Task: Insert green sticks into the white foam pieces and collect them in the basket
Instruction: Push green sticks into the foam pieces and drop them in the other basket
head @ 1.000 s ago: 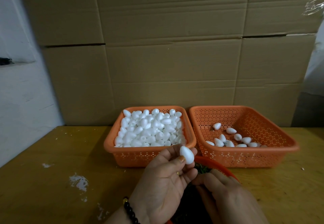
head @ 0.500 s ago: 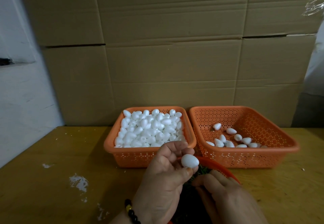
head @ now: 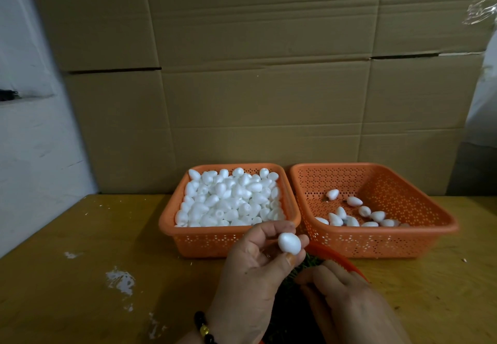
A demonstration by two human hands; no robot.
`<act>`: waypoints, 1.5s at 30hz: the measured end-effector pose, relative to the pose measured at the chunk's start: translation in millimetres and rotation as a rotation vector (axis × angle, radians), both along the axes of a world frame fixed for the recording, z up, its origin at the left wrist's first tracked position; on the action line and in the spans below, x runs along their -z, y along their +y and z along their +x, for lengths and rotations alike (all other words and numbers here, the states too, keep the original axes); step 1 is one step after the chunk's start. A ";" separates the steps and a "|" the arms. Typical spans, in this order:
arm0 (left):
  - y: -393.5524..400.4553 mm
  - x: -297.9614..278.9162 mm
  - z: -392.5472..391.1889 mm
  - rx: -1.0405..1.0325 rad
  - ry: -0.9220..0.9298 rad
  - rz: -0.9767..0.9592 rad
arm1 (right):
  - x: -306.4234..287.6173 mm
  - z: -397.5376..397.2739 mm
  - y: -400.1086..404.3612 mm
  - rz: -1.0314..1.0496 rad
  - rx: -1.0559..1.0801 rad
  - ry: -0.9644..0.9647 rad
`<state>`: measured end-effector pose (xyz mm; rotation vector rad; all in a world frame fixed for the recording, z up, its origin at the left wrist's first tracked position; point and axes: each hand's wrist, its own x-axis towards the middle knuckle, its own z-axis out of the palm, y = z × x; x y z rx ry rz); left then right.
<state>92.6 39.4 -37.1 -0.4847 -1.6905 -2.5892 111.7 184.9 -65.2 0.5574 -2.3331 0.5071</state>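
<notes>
White egg-shaped foam piece [head: 289, 242] is pinched between thumb and fingertips of the left hand [head: 252, 281], in front of two orange perforated plastic baskets [head: 376, 241]. Right hand [head: 347, 306] reaches into green sticks [head: 301, 269]; its grip cannot be determined.

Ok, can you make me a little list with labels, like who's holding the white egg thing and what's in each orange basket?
left hand: left hand pinches one white foam piece between thumb and fingers
right hand: right hand reaches into the green sticks; whether it holds one cannot be told
stick bowl: red bowl, mostly hidden under the hands
left basket: left orange basket, piled full of foam pieces
right basket: right orange basket, only a few foam pieces at the bottom
table: wooden table with white marks
behind: cardboard boxes
</notes>
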 end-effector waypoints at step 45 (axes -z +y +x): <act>3.0 -1.1 -0.9 0.086 -0.453 0.225 | -6.5 -5.0 8.3 -0.403 -0.021 0.154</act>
